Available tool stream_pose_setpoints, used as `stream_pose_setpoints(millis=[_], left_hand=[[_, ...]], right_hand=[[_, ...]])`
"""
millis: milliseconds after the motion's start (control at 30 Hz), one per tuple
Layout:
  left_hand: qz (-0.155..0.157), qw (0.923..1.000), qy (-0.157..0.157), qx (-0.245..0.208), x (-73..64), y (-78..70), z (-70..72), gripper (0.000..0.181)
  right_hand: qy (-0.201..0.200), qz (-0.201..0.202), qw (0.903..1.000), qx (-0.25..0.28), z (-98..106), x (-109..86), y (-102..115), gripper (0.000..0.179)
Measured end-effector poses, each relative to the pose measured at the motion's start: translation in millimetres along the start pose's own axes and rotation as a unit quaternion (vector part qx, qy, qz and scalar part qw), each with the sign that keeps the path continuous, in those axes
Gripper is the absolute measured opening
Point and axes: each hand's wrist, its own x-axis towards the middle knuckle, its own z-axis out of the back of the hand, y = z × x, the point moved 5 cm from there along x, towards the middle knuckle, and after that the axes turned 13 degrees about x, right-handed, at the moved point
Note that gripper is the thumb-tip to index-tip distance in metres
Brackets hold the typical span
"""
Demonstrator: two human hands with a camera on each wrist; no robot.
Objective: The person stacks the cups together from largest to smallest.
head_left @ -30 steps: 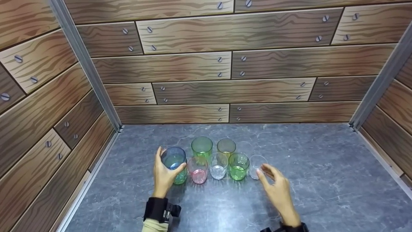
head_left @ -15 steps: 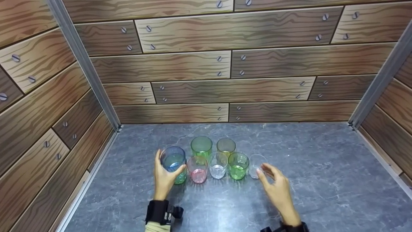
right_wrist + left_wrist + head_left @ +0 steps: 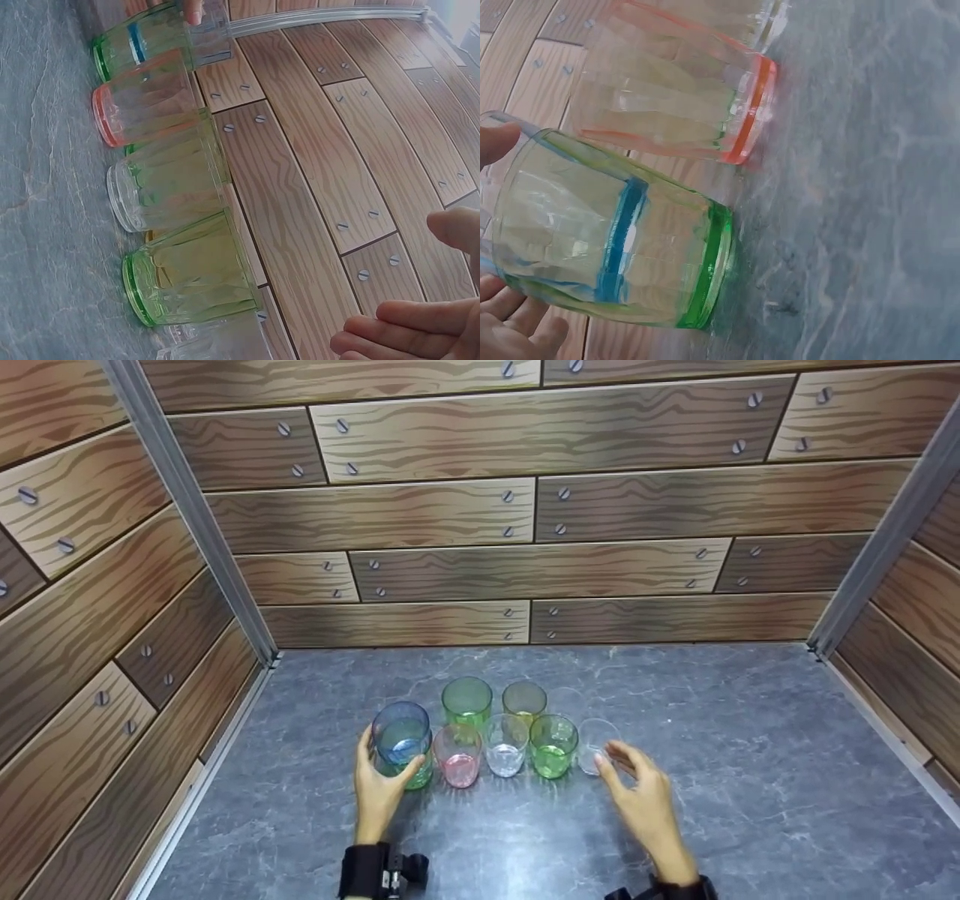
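A blue tumbler (image 3: 401, 720) sits nested in a green tumbler (image 3: 420, 777) at the left end of the front row. My left hand (image 3: 379, 791) curves loosely around the pair, thumb in front and fingers at the far left side. In the left wrist view its thumb (image 3: 496, 142) lies at the blue rim and its fingers are slack below. At the right end, my right hand (image 3: 641, 799) stays beside a clear tumbler (image 3: 598, 742), fingers relaxed around nothing. The right wrist view shows those fingers (image 3: 409, 330) apart from the tumblers.
Between the hands stand a pink tumbler (image 3: 458, 757), a clear tumbler (image 3: 506, 746) and a green tumbler (image 3: 553, 746). Behind them are a larger green tumbler (image 3: 466, 701), a yellow one (image 3: 524, 701) and a faint clear rim. Wood-patterned walls (image 3: 450, 510) enclose the grey marbled table (image 3: 750, 780).
My left hand has slid a little back and down along the nested tumblers, which stay in place. The right hand has barely moved. The head view has shifted slightly.
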Motion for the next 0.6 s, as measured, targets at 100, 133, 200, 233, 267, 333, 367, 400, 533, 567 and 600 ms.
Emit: stream_pose_setpoints(millis=[100, 133, 200, 233, 267, 333, 367, 400, 533, 567, 600], left_hand=[[0.005, 0.9999, 0.007, -0.011, -1.7, 1.0, 1.7, 0.091], [0.005, 0.9999, 0.008, -0.014, -2.1, 1.0, 2.1, 0.091], [0.008, 0.9998, 0.01, -0.015, -2.7, 2.1, 1.9, 0.09], [0.01, 0.9998, 0.01, -0.013, -3.1, 2.6, 1.7, 0.09], [0.011, 0.9998, 0.011, -0.01, -3.6, 3.1, 1.3, 0.09], [0.016, 0.9998, 0.013, -0.006, -4.2, 4.4, 0.3, 0.089], [0.018, 0.9997, 0.014, -0.004, -4.7, 5.1, -0.1, 0.089], [0.019, 0.9997, 0.016, 0.0, -5.0, 5.1, -0.3, 0.09], [0.021, 0.9994, 0.026, 0.01, -4.7, 4.2, -0.8, 0.091], [0.021, 0.9993, 0.028, 0.013, -4.3, 3.6, -0.8, 0.091], [0.022, 0.9992, 0.03, 0.015, -3.7, 2.9, -1.0, 0.091]], right_hand=[[-0.001, 0.001, 1.0, 0.002, -0.4, 0.3, -0.6, 0.039], [-0.002, 0.002, 1.0, 0.003, -0.6, 0.3, -0.6, 0.039], [-0.003, 0.003, 1.0, 0.002, -0.9, 0.1, -0.6, 0.038], [-0.002, 0.002, 1.0, 0.001, -1.1, 0.0, -0.7, 0.039], [-0.001, 0.001, 1.0, 0.0, -1.1, -0.2, -0.6, 0.039], [0.0, 0.0, 1.0, -0.001, -0.8, -0.6, -0.4, 0.039], [0.0, 0.0, 1.0, -0.002, -0.6, -0.8, -0.2, 0.039], [0.0, 0.0, 1.0, -0.003, -0.3, -0.9, 0.0, 0.039], [0.0, 0.009, 1.0, -0.003, -0.2, -1.3, 1.1, 0.04], [0.0, 0.012, 0.9999, -0.001, -0.6, -1.3, 1.3, 0.04], [0.001, 0.014, 0.9999, -0.001, -1.2, -1.2, 1.4, 0.039]])
